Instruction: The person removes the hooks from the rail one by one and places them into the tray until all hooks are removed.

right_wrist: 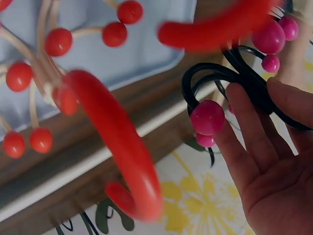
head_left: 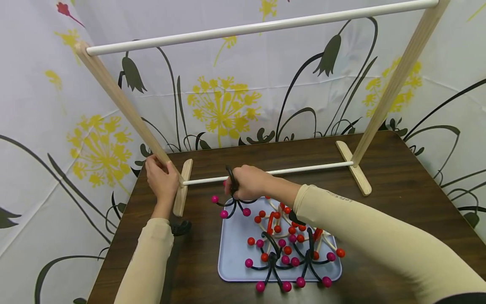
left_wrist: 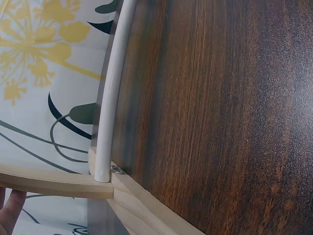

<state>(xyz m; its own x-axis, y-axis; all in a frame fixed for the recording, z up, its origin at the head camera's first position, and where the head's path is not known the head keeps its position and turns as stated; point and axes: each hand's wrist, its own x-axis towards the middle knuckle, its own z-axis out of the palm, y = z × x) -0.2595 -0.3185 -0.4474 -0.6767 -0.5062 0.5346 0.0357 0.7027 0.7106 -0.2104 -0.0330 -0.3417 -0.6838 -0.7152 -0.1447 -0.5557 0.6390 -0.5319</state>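
My right hand pinches a black hook with several curved arms tipped in pink balls, just beyond the tray's far-left corner. In the right wrist view, thumb and fingers close around the hook's black stem. My left hand grips the left wooden post of a rack low down, near its foot. Two more black hooks with pink balls lie at the front of a light blue tray. Behind them are red hooks with beige arms and red balls, partly hidden by my right forearm.
A white upper rod spans the rack's posts, and a white lower rod runs near the tabletop. The right post stands on its wooden foot. A flower-patterned curtain hangs behind the dark wooden table.
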